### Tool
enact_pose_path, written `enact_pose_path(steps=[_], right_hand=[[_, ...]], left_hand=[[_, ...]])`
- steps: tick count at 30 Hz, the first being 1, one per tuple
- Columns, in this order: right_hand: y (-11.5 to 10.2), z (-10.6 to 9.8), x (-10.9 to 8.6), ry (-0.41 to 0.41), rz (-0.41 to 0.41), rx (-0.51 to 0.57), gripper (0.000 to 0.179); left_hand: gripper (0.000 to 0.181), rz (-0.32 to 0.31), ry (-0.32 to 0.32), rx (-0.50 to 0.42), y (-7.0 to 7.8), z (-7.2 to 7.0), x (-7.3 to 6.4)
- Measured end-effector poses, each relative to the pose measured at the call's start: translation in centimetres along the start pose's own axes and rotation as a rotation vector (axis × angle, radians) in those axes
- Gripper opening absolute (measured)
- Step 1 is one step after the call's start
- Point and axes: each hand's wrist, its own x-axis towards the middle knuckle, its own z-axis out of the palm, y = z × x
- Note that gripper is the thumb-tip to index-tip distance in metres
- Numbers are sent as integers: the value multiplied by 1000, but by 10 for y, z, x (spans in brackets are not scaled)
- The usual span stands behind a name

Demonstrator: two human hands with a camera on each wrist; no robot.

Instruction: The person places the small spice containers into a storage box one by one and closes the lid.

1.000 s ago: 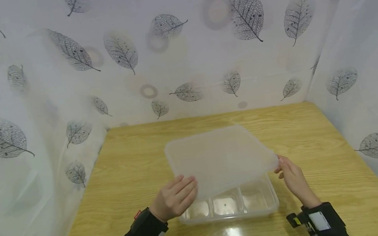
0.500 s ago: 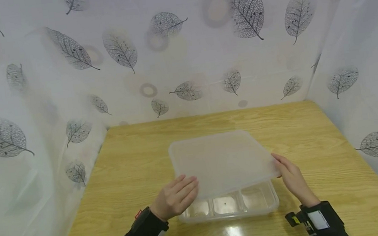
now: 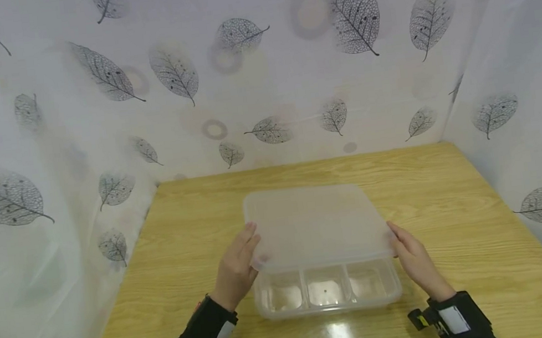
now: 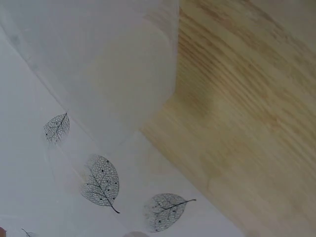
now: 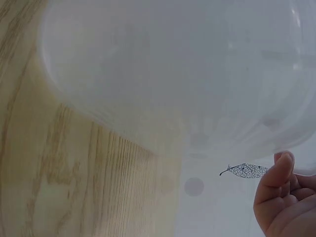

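A translucent white plastic lid (image 3: 315, 225) is held raised and tilted over the back part of a clear divided container (image 3: 329, 308). Three compartments show along the container's front; the rest is hidden under the lid. My left hand (image 3: 236, 268) holds the lid's left edge, fingertips at the rim and a finger showing faintly through the plastic. At the right front corner, my right hand (image 3: 417, 258) grips the lid. In the right wrist view the thumb and curled fingers of the right hand (image 5: 289, 200) are at the lid's edge.
The container stands on a light wood table (image 3: 197, 222). White sheeting printed with grey leaves (image 3: 266, 80) closes in the back and both sides. Black bands with devices sit on both wrists, such as the right wrist camera (image 3: 421, 319).
The lid has levelled and lined up more squarely with the container. My left hand has shifted left and up along the lid's edge; my right hand has moved slightly left.
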Motion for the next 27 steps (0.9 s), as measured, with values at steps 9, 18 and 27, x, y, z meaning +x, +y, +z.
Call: enact_pose_path(steps=[9, 18, 27], right_hand=[[-7, 3, -3, 41, -40, 18, 40], [-11, 5, -8, 20, -34, 45, 42], [-4, 8, -10, 72, -92, -33, 41]], left_hand=[[65, -378, -137, -125, 0, 0, -15], [81, -614, -171, -245, 3, -1, -16], [45, -763, -234, -450, 1, -7, -16]])
